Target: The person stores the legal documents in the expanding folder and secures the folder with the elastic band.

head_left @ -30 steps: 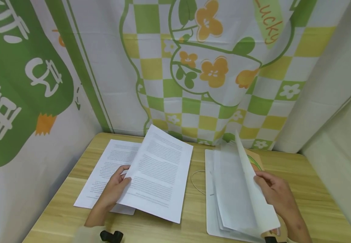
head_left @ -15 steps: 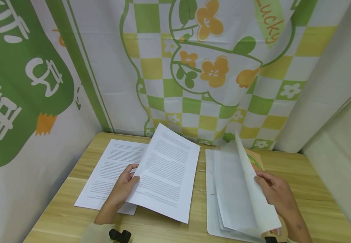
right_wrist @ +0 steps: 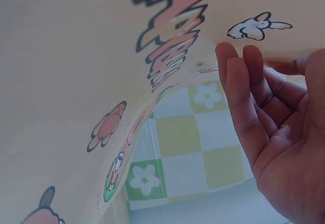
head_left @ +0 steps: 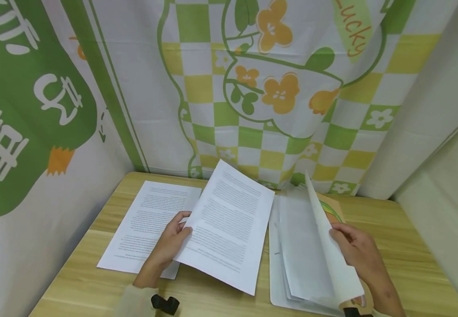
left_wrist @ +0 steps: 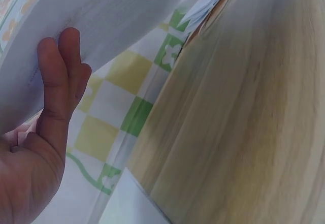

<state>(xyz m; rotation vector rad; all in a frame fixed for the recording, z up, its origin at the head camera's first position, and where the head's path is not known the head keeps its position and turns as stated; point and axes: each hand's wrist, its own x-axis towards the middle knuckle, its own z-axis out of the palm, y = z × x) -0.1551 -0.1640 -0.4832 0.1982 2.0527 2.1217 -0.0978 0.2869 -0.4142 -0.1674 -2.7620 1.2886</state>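
Observation:
My left hand [head_left: 167, 244] pinches a printed white sheet of paper [head_left: 229, 224] by its left edge, tilted up over the table. The left wrist view has the fingers on the back of that sheet [left_wrist: 117, 21]. A second printed sheet [head_left: 145, 224] lies flat to the left, partly covered. To the right is an opened folder with translucent sleeves [head_left: 304, 246]. My right hand [head_left: 361, 253] holds its white cover [head_left: 331, 246] raised by the edge, thumb on the inner side. Cartoon figures and lettering decorate the cover's outside [right_wrist: 101, 41] in the right wrist view.
Everything rests on a wooden table [head_left: 411, 251]. A patterned curtain [head_left: 252, 97] hangs along its back edge, and a green and white cloth [head_left: 66, 132] covers the left side. Black wrist straps [head_left: 165, 304] show at the bottom.
My left hand has carried the printed sheet to the right, closer to the folder, uncovering more of the sheet on the table. The right hand keeps the cover raised, almost still.

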